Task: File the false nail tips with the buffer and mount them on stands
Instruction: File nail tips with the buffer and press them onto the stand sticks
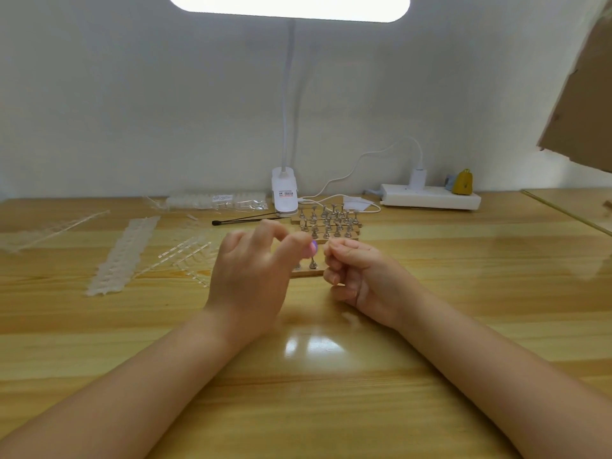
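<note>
Places are given from the near stand block point(306, 272), the wooden strip at the middle of the table point(463, 293).

Far to its left, emptied clear sprues point(56, 228) are seen, then a long strip of nail tips point(122, 256) apparently untouched, then more clear sprues point(192, 256) just left of it. Much filing is judged to remain.

The left hand point(251, 276) is held over the block's left end, thumb and fingers pinched on a small purple object point(313, 248), probably the buffer. Whether a tip is held too cannot be told. The few stands point(312, 264) showing on this block appear bare.

Behind it, the rows of rear stands point(328, 221) also look unfilled, so mounting seems barely begun.

The right hand point(357, 276) is curled just right of the block; what it pinches cannot be told.

Open tabletop lies right and nearer; the table edge point(563, 210) runs far right.
</note>
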Action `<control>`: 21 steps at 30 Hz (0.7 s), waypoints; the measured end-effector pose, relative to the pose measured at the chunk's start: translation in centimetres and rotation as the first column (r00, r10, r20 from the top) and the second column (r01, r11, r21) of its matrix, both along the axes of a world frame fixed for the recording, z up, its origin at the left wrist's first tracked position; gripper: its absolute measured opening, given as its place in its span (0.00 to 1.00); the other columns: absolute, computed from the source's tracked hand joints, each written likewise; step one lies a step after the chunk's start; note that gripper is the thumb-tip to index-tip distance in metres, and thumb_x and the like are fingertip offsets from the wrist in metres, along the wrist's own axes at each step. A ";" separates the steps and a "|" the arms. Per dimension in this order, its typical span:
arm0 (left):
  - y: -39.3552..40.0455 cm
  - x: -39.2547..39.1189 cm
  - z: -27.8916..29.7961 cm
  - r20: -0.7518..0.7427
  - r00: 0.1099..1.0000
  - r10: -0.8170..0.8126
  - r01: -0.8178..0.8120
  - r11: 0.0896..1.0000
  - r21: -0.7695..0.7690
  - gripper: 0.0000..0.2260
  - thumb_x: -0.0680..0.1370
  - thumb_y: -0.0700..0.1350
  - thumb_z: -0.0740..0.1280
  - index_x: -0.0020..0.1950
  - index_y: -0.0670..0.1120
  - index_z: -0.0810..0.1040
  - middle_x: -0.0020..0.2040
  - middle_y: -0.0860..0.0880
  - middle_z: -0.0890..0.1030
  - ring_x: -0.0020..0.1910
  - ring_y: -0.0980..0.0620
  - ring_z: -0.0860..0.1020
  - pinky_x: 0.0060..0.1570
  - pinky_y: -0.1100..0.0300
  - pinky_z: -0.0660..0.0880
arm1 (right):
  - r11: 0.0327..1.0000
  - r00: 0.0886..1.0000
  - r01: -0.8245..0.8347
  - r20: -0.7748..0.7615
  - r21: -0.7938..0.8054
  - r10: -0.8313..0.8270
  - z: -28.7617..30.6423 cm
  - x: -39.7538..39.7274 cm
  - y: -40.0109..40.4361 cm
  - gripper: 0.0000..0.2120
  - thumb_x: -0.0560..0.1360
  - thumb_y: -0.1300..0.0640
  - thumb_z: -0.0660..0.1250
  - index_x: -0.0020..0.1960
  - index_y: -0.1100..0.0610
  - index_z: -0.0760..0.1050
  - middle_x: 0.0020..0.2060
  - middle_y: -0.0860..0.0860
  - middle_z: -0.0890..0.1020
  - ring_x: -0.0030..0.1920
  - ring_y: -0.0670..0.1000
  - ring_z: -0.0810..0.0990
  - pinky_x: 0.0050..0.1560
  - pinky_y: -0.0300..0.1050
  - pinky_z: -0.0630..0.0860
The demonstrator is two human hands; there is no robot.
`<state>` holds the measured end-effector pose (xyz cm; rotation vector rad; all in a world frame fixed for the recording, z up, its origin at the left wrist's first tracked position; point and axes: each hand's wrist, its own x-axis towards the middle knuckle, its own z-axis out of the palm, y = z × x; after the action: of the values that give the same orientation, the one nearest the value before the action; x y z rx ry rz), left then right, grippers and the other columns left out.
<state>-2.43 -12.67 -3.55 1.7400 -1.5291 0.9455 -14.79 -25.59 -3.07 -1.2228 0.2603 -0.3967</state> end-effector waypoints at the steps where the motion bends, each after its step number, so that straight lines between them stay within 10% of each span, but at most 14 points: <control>1: 0.1 0.4 0.1 -0.028 0.999 0.021 -0.021 1.000 0.008 0.14 0.72 0.40 0.73 0.54 0.53 0.75 0.46 0.48 0.78 0.39 0.44 0.79 0.49 0.51 0.68 | 1.000 1.000 0.004 -0.002 0.014 -0.004 0.1 0.0 0.0 0.05 0.70 0.54 0.66 0.36 0.54 0.78 0.31 0.48 0.71 0.29 0.45 0.70 0.23 0.35 0.59; 10: 0.5 0.0 -0.2 -0.025 0.999 -0.024 0.030 0.952 0.306 0.14 0.74 0.57 0.64 0.52 0.51 0.82 0.41 0.56 0.81 0.42 0.49 0.78 0.55 0.50 0.68 | 0.986 0.987 0.154 0.025 0.059 -0.156 -0.3 0.4 -0.1 0.10 0.68 0.50 0.70 0.41 0.57 0.78 0.28 0.48 0.67 0.25 0.44 0.66 0.20 0.34 0.57; 21: -0.1 -0.9 0.1 -0.472 0.830 -0.296 0.323 0.946 -0.025 0.12 0.73 0.49 0.69 0.55 0.49 0.82 0.46 0.56 0.80 0.39 0.54 0.79 0.49 0.42 0.73 | 0.971 0.999 0.031 -0.010 -0.237 -0.034 -0.6 0.4 0.4 0.11 0.72 0.48 0.68 0.41 0.57 0.80 0.27 0.47 0.72 0.26 0.45 0.68 0.21 0.34 0.61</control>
<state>-3.33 -12.78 -3.44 1.5441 -1.4517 0.2833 -14.35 -25.17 -3.65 -1.4578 0.2506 -0.4573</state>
